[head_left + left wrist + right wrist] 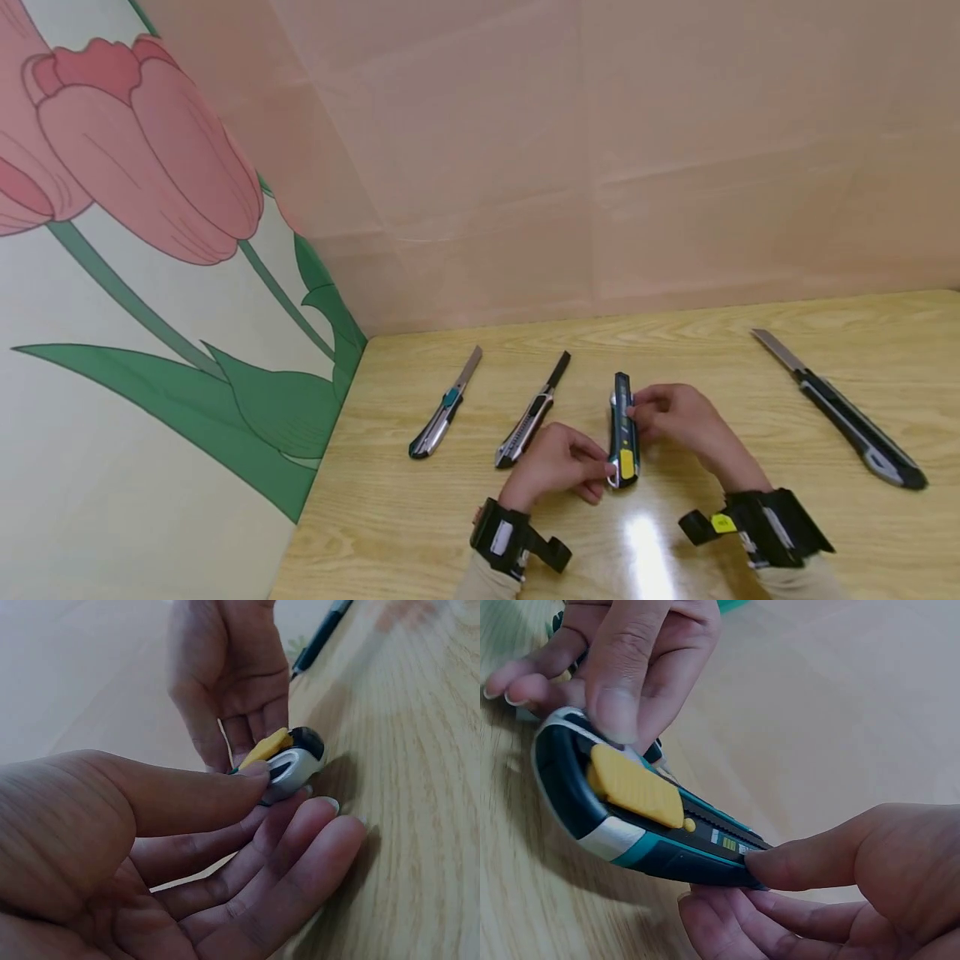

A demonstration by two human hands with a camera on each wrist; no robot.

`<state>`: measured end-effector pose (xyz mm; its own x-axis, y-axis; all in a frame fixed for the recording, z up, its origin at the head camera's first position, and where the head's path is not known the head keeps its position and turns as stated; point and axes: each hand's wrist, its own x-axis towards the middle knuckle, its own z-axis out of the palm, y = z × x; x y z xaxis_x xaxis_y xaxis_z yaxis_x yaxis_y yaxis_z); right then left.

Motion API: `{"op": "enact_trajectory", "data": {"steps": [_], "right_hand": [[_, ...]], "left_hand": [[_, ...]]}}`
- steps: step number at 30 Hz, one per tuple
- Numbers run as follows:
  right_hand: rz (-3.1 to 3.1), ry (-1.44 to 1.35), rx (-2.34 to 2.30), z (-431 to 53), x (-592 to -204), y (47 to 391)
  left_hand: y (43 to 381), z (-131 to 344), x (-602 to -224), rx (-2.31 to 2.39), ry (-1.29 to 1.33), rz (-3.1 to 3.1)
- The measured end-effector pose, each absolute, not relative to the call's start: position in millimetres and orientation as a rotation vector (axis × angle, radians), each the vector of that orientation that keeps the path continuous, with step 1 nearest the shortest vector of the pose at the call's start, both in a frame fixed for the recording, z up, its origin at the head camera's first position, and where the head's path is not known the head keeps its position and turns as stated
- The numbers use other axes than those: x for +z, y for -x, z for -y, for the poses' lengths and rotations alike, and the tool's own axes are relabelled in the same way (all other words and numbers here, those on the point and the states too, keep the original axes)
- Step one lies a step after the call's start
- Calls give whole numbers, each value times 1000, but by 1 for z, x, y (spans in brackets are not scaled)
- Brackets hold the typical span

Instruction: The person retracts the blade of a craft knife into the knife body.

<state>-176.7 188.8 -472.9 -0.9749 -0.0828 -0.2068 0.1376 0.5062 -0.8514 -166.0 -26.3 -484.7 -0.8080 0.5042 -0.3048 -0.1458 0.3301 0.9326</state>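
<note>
Two beige sleeves [487, 581] are showing at the bottom edge of the frame, each leading to a black wrist strap [776, 527], the nearest things to the camera. Above them, right of lower centre, the person's two hands are holding one dark teal box cutter between them. The cutter [623, 433] is standing nearly upright in the frame, its yellow slider [627, 464] sitting toward the lower end. The left hand [558, 462] is pinching that lower end, its thumb pressing the pale casing and its other fingers loosely bending beside it. The right hand [686, 421] is gripping it farther up, thumb on the upper face, fingers curling beneath. I can't quite tell whether any of it is touching the wood.

Just left of the hands, a silver and black cutter [528, 425] is lying at a slant on the wooden table [375, 517]; farther left, a silver cutter with a teal slider [438, 417] is leaning the same way. A large black cutter [847, 417] is lying at the right, its blade pointing up and left. Behind, a pinkish covering [600, 167] is filling the upper frame, and painted tulips [150, 150] are spreading across the upper left.
</note>
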Motion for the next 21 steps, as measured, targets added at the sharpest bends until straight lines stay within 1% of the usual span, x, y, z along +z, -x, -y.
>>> {"op": "enact_trajectory", "data": {"steps": [21], "right_hand": [[-2605,-123,-1309,-185,-478,176]], "left_hand": [[159,20,-483,1421,-336,-2141]]}}
